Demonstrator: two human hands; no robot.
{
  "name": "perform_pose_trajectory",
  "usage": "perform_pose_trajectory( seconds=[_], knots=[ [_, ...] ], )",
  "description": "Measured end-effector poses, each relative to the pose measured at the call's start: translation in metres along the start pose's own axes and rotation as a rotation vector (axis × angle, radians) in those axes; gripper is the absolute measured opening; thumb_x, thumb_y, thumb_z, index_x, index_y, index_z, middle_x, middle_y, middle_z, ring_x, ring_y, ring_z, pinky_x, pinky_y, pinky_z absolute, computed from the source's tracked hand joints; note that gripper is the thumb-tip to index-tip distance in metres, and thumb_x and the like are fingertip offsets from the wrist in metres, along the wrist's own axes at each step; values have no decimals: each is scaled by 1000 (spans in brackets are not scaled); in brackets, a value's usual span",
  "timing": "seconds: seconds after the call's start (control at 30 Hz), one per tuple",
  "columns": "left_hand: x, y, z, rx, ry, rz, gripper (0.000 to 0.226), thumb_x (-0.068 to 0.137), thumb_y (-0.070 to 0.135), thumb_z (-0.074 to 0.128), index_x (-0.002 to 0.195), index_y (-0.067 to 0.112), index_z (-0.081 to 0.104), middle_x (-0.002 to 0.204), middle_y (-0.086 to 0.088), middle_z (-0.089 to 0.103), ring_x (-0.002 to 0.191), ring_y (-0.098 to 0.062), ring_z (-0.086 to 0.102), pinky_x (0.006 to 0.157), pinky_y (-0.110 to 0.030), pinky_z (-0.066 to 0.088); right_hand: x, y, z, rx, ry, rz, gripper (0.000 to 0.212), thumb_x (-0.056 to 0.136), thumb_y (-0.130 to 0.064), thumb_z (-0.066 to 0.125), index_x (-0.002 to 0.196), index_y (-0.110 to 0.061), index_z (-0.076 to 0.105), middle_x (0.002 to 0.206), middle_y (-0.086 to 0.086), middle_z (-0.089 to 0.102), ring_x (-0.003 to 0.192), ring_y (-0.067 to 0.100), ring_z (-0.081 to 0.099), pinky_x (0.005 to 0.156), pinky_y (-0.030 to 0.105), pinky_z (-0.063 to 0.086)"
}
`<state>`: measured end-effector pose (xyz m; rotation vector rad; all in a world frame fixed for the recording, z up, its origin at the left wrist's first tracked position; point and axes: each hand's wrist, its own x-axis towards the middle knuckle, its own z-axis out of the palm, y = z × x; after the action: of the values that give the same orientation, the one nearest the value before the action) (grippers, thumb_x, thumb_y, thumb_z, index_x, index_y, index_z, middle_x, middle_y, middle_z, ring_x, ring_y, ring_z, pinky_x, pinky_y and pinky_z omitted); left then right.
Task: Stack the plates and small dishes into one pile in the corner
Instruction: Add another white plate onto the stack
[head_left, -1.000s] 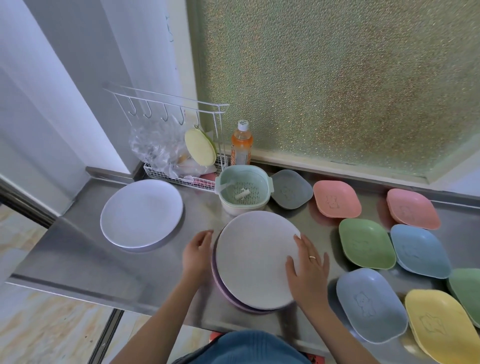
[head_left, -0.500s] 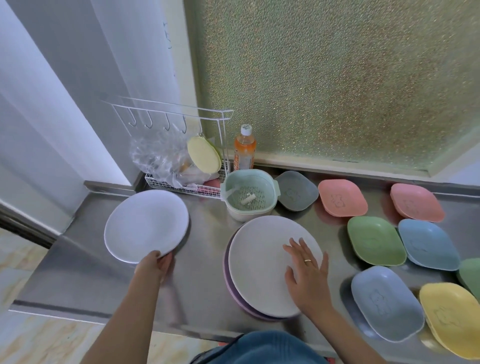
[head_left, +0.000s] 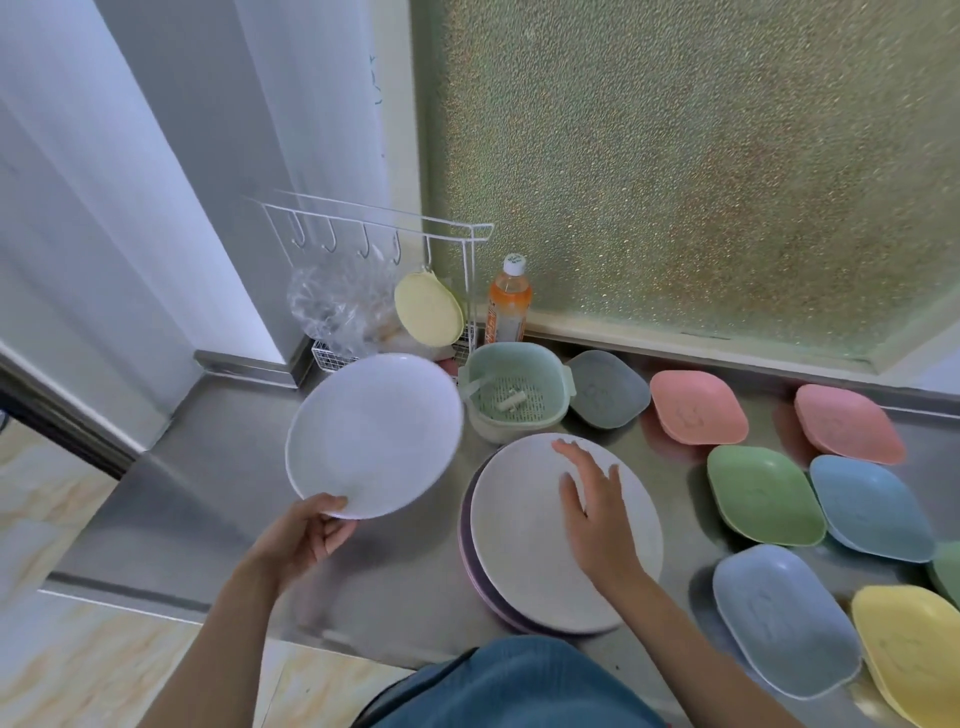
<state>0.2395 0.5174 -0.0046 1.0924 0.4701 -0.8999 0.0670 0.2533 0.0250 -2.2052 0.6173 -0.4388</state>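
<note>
My left hand (head_left: 304, 538) grips the near rim of a white round plate (head_left: 374, 434), which is lifted off the steel counter (head_left: 171, 519) and tilted. To its right a second white plate (head_left: 524, 540) lies on a purple plate (head_left: 467, 540) near the front edge. My right hand (head_left: 597, 506) lies flat on that top plate with fingers spread. Several small coloured dishes sit to the right: grey (head_left: 605, 387), pink (head_left: 698, 408), pink (head_left: 847, 423), green (head_left: 763, 493), blue (head_left: 872, 506), blue (head_left: 784, 618), yellow (head_left: 909, 654).
A green strainer bowl (head_left: 511, 389) stands behind the stacked plates. A white wire rack (head_left: 363, 244) with hooks, a plastic bag (head_left: 337, 306) and a yellow lid (head_left: 428, 309) fills the back left corner. An orange bottle (head_left: 509, 301) stands by the frosted window.
My left hand took the left white plate by its rim, lifted it off the counter and carried it right toward the stacked plates. My right hand stayed on the top plate.
</note>
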Motion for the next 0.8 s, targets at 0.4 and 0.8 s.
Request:
perform_pose_trajectory(
  seconds=[0.4,0.8],
  knots=[
    [-14,-19,62,622,-352,-35,72,46,17,76,115,10,55,93,-15,73,76,-29,71,65,-36,60,-14,10,-14,140,88,290,44,97,-11,38,139,-21,43,124,-7,55,108,8,48,95,25,35],
    [-7,-65,116,1215,-274,302,62,86,10,59,138,17,26,83,-5,56,57,-18,55,46,-21,43,-37,77,-27,26,194,450,46,97,-6,37,141,-20,39,153,9,29,138,32,29,113,42,23]
  ],
)
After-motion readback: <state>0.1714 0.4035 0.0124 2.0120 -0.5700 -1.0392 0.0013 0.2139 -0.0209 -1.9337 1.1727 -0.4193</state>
